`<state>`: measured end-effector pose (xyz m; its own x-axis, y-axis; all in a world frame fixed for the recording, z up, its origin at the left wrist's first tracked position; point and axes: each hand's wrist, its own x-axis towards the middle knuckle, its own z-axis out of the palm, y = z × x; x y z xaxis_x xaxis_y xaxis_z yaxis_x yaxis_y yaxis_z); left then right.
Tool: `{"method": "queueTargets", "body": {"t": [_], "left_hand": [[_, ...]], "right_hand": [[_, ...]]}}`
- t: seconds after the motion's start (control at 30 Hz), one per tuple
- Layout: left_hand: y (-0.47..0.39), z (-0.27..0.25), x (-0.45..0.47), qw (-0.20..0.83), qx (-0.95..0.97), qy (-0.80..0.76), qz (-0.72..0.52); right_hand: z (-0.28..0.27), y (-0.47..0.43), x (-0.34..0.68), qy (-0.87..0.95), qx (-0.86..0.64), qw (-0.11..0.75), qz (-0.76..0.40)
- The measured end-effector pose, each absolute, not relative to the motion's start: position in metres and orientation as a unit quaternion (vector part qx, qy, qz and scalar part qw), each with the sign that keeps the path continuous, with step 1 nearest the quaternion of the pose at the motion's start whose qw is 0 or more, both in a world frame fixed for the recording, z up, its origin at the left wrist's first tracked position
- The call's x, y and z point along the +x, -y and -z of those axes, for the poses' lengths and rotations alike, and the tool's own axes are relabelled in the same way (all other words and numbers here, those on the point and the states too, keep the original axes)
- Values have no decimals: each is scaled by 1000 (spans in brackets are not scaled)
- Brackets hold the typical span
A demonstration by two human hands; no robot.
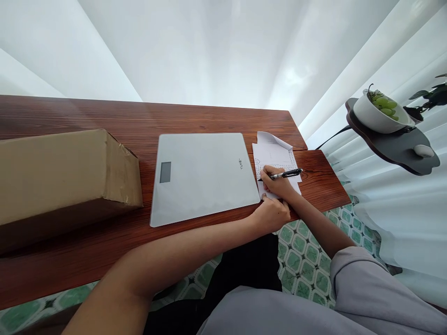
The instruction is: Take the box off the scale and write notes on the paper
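Observation:
My right hand (278, 185) is closed around a black and silver pen (286, 173), its tip touching the sheets of paper (274, 150). The sheets carry printed lines and marks, and the far sheet's corner curls up. Below the right hand, my left hand (273, 215) grips the near edge of the sheets at the table's front edge; some of its fingers are hidden. Just left of the papers lies a flat light-grey digital scale (206, 179). On it are a dark, blank display (165, 172) and small black lettering.
A large brown cardboard box (70, 172) occupies the left part of the wooden table (195, 119). At the right, a dark wavy-edged stand (394, 144) holds a white bowl (375, 118) of green grapes and a white mouse-like object (423, 150). White curtains (387, 200) hang behind it.

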<state>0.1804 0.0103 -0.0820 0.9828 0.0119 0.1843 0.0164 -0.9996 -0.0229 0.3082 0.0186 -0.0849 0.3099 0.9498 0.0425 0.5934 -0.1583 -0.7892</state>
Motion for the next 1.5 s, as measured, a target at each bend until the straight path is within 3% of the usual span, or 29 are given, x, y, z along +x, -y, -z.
{"method": "queueTargets", "body": {"t": [1.5], "left_hand": [[-12, 84, 181, 11, -994, 4, 108]], "right_hand": [[82, -20, 305, 495, -738, 381, -256]]}}
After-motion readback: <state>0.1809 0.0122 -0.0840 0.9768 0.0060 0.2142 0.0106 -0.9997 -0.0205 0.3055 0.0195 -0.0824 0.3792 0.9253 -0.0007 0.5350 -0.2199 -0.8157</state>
